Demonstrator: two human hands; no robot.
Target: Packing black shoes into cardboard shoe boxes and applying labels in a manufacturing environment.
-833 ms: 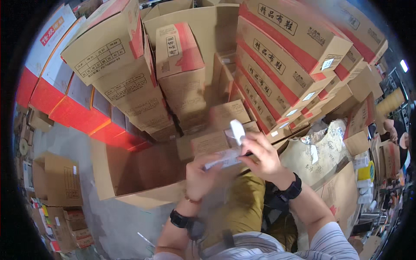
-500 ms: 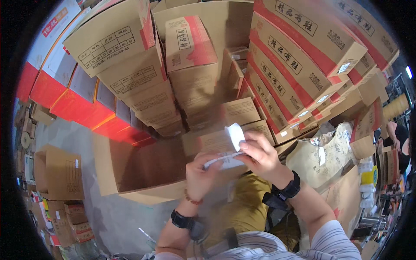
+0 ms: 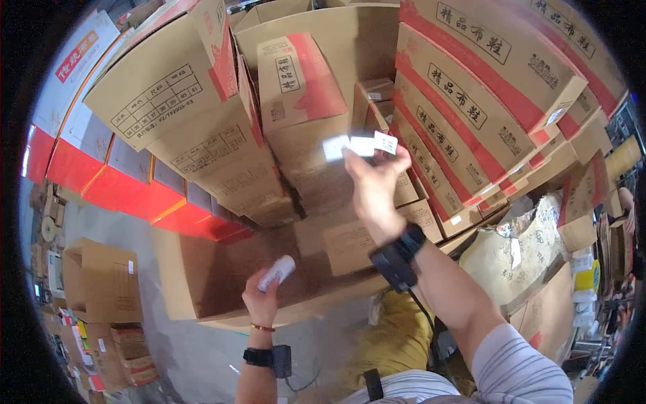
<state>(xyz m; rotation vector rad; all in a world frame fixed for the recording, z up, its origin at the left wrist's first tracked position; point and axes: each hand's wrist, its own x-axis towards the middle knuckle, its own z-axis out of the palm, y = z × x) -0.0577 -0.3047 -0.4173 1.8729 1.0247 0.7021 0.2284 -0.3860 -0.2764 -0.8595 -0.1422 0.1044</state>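
Note:
My right hand (image 3: 374, 180) is raised in front of the stacked cartons and pinches a short strip of white labels (image 3: 360, 145) at its fingertips. Lower down, my left hand (image 3: 261, 299) is closed around a small white roll (image 3: 277, 271) of labels, held over an open brown carton (image 3: 202, 283). The two hands are well apart. Both wrists wear black bands. The inside of the open carton looks bare where it shows.
A wall of brown cartons with red bands (image 3: 471, 87) fills the upper view, leaning over the open carton. More cartons (image 3: 101, 279) stand on the grey floor at left. A crumpled patterned sack (image 3: 521, 259) lies at right.
My hands were together at the label roll. Now my right hand has risen with a torn-off strip of labels, and my left hand has dropped with the roll.

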